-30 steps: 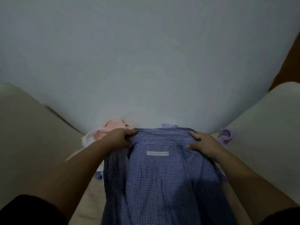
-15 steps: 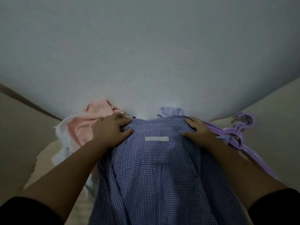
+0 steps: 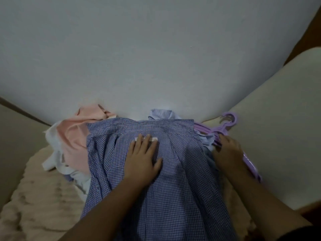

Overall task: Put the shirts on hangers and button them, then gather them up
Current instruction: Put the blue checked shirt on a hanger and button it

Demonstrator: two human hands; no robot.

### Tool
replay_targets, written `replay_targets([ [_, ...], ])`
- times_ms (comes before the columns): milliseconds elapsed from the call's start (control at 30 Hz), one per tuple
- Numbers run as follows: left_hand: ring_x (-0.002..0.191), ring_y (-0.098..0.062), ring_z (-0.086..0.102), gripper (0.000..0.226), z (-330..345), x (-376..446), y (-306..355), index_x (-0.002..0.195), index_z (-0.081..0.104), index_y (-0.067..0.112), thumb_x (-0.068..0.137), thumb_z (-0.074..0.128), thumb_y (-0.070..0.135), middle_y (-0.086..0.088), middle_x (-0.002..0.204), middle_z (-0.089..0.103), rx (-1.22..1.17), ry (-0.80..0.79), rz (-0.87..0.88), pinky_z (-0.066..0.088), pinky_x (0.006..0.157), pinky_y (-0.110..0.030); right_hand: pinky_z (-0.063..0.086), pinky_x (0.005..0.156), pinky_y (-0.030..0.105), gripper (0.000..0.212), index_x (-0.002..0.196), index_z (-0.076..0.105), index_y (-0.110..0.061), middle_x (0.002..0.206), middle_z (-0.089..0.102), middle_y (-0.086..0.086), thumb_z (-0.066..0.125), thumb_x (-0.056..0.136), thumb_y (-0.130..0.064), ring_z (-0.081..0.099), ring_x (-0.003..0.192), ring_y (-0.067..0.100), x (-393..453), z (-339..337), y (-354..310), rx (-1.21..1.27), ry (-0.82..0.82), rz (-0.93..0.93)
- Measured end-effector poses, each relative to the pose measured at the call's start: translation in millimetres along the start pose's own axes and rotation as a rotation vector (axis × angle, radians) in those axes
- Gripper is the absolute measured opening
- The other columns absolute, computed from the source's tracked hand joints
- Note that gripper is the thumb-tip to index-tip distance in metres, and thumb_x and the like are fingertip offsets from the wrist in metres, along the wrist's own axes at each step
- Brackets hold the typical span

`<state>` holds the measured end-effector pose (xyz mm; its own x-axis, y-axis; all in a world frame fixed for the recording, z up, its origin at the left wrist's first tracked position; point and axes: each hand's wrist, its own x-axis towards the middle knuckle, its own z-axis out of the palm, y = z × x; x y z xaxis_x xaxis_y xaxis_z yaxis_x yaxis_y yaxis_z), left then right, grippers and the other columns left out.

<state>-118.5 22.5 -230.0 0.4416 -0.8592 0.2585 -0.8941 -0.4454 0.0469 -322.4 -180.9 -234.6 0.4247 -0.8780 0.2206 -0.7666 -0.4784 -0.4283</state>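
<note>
A blue-and-white checked shirt (image 3: 173, 188) lies spread in front of me, collar toward the wall. My left hand (image 3: 142, 157) rests flat on it just below the collar, fingers straight, covering part of the white label (image 3: 154, 139). To the right, my right hand (image 3: 227, 150) reaches onto a bundle of purple plastic hangers (image 3: 225, 127), its fingers curled over their arms. A pink shirt (image 3: 76, 136) and white garments (image 3: 53, 153) are heaped at the left. A pale blue shirt (image 3: 161, 114) pokes out behind the collar.
A white wall (image 3: 156, 58) rises directly behind the pile. Cream cushions (image 3: 278, 136) flank the right side and a beige surface (image 3: 15, 136) the left. A fuzzy cream rug (image 3: 43, 206) lies under the clothes.
Both hands let go of the collar. My left hand slid to the middle of the checked shirt and lies flat. My right hand moved right onto the purple hangers.
</note>
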Motion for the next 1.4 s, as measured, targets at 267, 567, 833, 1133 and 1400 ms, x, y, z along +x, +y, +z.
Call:
replay_targets([
  [267,0.145,-0.029,0.021,0.078,41,5,-3,0.146,0.039,0.018,0.087,0.022,0.065,-0.007,0.154,0.032,0.059,-0.089,-0.036,-0.004,0.115,-0.039,0.037,0.102,0.045,0.085,0.134,0.041,-0.005,0.131,0.048,0.018,0.061,0.075,-0.062,0.045,0.122,0.037,-1,10,47,-0.143,-0.104,0.050],
  [567,0.148,-0.026,0.007,0.086,49,8,-2,0.149,0.032,0.020,0.082,0.010,0.069,-0.005,0.158,0.021,0.041,-0.091,-0.023,-0.008,0.116,-0.038,0.022,0.113,0.047,0.099,0.144,0.022,0.007,0.149,0.027,0.027,0.039,0.074,-0.061,0.027,0.139,0.040,-30,6,87,-0.082,-0.188,-0.021],
  [833,0.148,-0.026,0.006,0.088,45,8,-4,0.149,0.031,0.020,0.080,0.011,0.070,-0.005,0.159,0.021,0.016,-0.118,-0.027,-0.003,0.118,-0.043,0.037,0.101,0.055,0.099,0.136,0.033,0.015,0.137,0.041,0.034,0.084,0.063,-0.028,0.046,0.124,0.047,-37,4,99,-0.244,-0.256,-0.086],
  [1133,0.148,-0.025,0.004,0.091,37,9,-6,0.151,0.026,0.022,0.077,0.010,0.072,-0.004,0.160,0.016,-0.011,-0.139,-0.031,-0.003,0.119,-0.042,0.051,0.062,0.044,0.104,0.128,0.040,0.007,0.117,0.058,0.030,0.085,0.040,-0.026,0.062,0.097,0.040,-43,-24,78,-0.563,-0.186,-0.092],
  [1400,0.148,-0.022,-0.007,0.077,20,9,-7,0.154,0.005,0.026,0.093,0.033,0.063,-0.001,0.162,0.001,-0.031,-0.207,-0.039,-0.006,0.119,-0.039,0.044,0.070,0.040,0.055,0.127,0.045,0.000,0.118,0.058,0.022,0.049,0.079,-0.025,0.060,0.096,0.033,-32,-64,64,-0.629,0.089,-0.104],
])
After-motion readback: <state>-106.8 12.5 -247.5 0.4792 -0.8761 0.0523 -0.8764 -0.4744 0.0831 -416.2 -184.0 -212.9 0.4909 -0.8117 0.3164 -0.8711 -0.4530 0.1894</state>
